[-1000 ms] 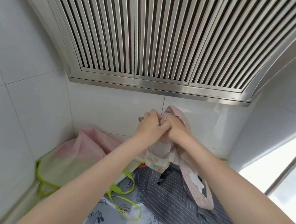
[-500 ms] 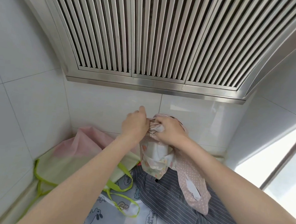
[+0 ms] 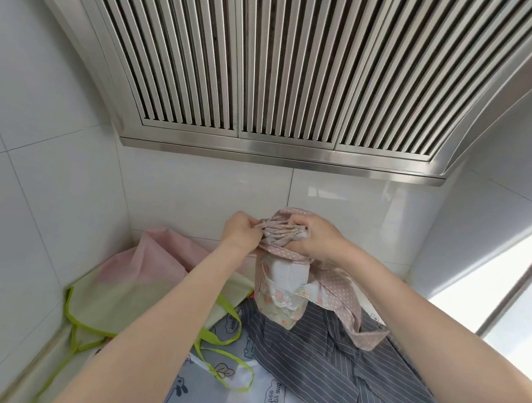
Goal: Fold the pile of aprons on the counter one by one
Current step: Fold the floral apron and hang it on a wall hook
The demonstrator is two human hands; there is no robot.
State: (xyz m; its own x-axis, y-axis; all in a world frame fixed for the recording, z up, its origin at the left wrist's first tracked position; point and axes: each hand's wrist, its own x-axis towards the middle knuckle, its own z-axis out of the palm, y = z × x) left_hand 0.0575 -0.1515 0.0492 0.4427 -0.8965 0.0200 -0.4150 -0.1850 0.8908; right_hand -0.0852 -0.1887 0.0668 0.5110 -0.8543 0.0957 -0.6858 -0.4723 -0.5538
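Printed upside down on the pale blue cartoon apron (image 3: 233,390): "Happy and free", legible near the bottom centre; a second print near the lime straps too small to read. Raised above the pile, gathered at its top: the pink dotted apron (image 3: 287,275), bunched between both hands, its lace-trimmed pocket and dotted strap dangling onto the grey striped apron (image 3: 324,363). Left hand (image 3: 239,231) pinching the gathered top edge; right hand (image 3: 318,239) clenched round the same bunch. Compared with half a second ago: hands slightly further apart, more folds of fabric drawn out between them; strap sagging lower. Counted: four aprons on the counter including the lime-edged apron (image 3: 120,288) at the tiled wall (image 3: 46,212); two hands; one slatted steel hood (image 3: 286,73) overhead.
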